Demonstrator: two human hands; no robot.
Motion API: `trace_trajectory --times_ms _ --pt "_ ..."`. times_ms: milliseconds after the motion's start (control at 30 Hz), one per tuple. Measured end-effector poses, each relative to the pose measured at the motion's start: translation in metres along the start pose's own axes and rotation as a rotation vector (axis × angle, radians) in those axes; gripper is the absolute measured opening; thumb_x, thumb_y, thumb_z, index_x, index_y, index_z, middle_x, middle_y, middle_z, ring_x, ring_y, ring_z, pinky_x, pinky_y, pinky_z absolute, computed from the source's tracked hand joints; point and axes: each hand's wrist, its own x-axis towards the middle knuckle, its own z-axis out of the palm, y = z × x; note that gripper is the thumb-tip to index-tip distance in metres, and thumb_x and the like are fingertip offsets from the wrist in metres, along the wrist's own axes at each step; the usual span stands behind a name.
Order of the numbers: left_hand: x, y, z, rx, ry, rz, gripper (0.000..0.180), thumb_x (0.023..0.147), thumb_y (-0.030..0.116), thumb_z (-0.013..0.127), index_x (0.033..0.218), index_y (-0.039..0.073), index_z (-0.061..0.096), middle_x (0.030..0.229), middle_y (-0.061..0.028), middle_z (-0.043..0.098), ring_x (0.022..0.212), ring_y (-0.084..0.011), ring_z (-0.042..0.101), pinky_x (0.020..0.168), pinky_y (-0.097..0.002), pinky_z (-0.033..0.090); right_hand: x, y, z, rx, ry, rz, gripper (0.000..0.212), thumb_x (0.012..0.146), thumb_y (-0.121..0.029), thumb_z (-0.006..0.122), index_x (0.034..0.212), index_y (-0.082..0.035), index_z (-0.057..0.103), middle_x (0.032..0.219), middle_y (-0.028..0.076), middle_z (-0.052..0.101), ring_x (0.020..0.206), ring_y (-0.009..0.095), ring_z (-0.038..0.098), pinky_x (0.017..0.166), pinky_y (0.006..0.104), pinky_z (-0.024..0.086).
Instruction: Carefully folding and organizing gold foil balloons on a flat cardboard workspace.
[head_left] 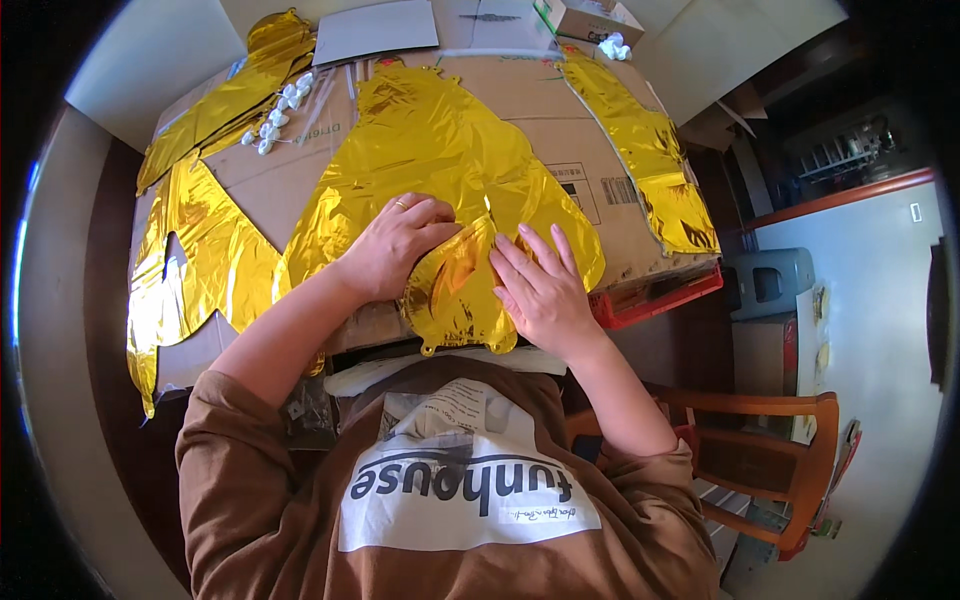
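Observation:
A large flat gold foil balloon point(430, 130) lies in front of me, its near part hanging toward my lap. My left hand point(400, 245), a ring on one finger, has its fingers curled in on the foil and grips it near the middle; the fingertips are partly hidden. My right hand point(545, 285) rests flat on the foil to the right, fingers stretched out and holding nothing. Between the hands the gold sheet is creased. More flat gold foil balloons lie at the left point(205, 250), far left point(225, 100) and right point(640, 150).
The balloons lie on a cardboard surface point(585, 150). White clustered pieces point(275, 120) sit at the far left, with a white sheet point(375, 30) and a small box point(590, 20) at the back. Under the right edge is a red crate point(660, 295). A wooden chair point(760, 460) stands at right.

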Motion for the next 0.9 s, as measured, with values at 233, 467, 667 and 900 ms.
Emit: trace_trajectory --times_ms 233,467,667,900 --pt "0.002 0.005 -0.003 -0.015 0.007 -0.02 0.05 0.072 0.008 0.069 0.123 0.006 0.066 0.124 -0.0124 0.059 0.119 -0.0326 0.053 0.106 -0.0428 0.041 0.001 0.003 -0.001 -0.012 -0.036 -0.036 0.045 0.092 -0.026 0.066 0.13 -0.001 0.06 0.138 0.016 0.057 0.132 0.035 0.049 0.12 0.0552 0.025" --pt "0.012 0.005 -0.024 -0.203 0.145 -0.096 0.032 0.085 0.004 0.066 0.117 0.0 0.066 0.119 -0.0178 0.064 0.111 -0.0359 0.062 0.097 -0.0435 0.049 0.003 0.0 -0.005 0.001 -0.068 0.018 0.047 0.088 -0.023 0.071 0.131 -0.006 0.06 0.138 0.01 0.058 0.129 0.032 0.052 0.116 0.0543 0.03" --pt "0.032 0.042 -0.009 -0.04 0.135 0.11 0.024 0.083 0.002 0.068 0.107 0.002 0.069 0.109 -0.0126 0.07 0.107 -0.0316 0.065 0.092 -0.0418 0.052 0.003 0.002 0.001 -0.01 -0.065 0.004 0.045 0.089 -0.026 0.069 0.128 -0.006 0.061 0.133 0.009 0.059 0.126 0.032 0.052 0.114 0.0548 0.032" --pt "0.028 0.018 0.021 0.039 0.127 0.144 0.028 0.086 0.009 0.071 0.113 0.005 0.069 0.114 -0.0109 0.067 0.109 -0.0305 0.062 0.092 -0.0411 0.051 -0.016 0.016 0.008 0.167 -0.1 0.025 0.052 0.096 -0.028 0.059 0.143 -0.008 0.053 0.151 0.009 0.049 0.14 0.035 0.042 0.119 0.0547 0.024"
